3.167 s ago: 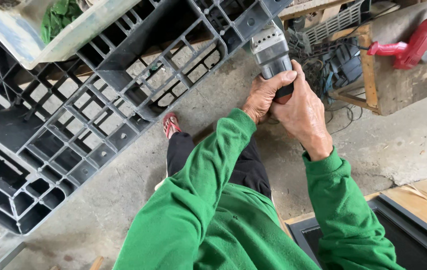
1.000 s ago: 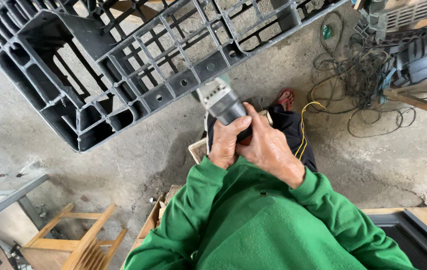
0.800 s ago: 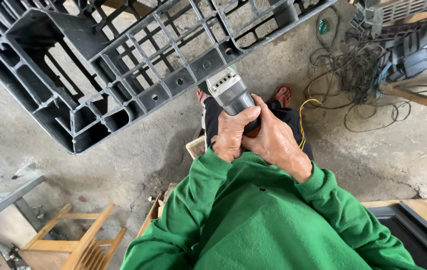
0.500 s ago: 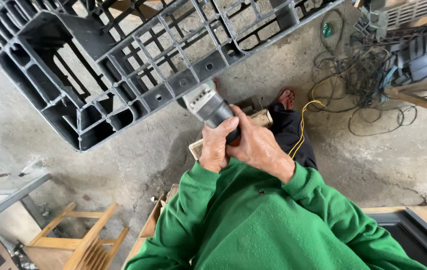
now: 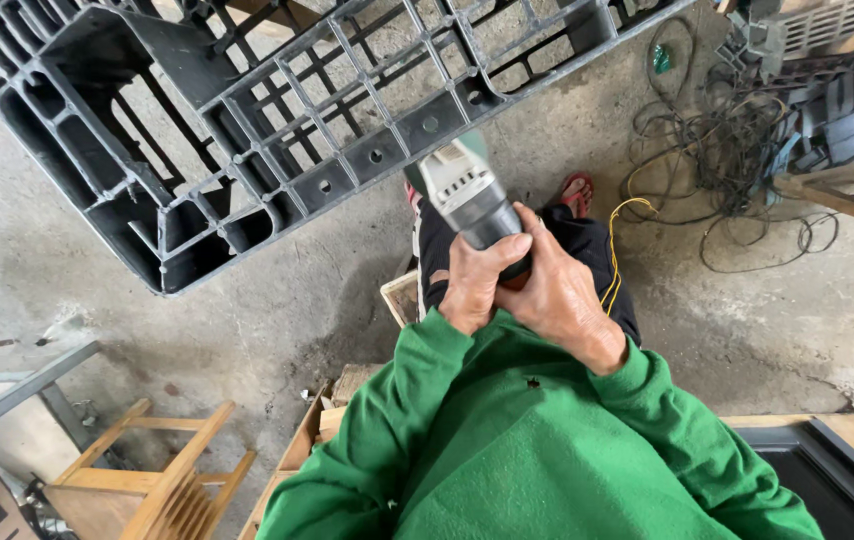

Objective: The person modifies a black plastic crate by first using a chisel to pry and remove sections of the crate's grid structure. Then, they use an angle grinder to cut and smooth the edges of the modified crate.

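We held the grey power tool (image 5: 469, 205) clenched in both our left hand (image 5: 477, 285) and right hand (image 5: 562, 300), its long body pointing up and away from us, its head just under the dark plastic pallet (image 5: 277, 130) edge.

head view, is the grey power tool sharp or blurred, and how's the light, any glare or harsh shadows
Head view: the grey handheld power tool and both hands, left hand and right hand, look sharp, no motion blur; daylight is soft and even, no glare; the dark grey plastic grid pallet casts only a faint shadow on the concrete floor; its straight edges bow slightly near the frame's corners.
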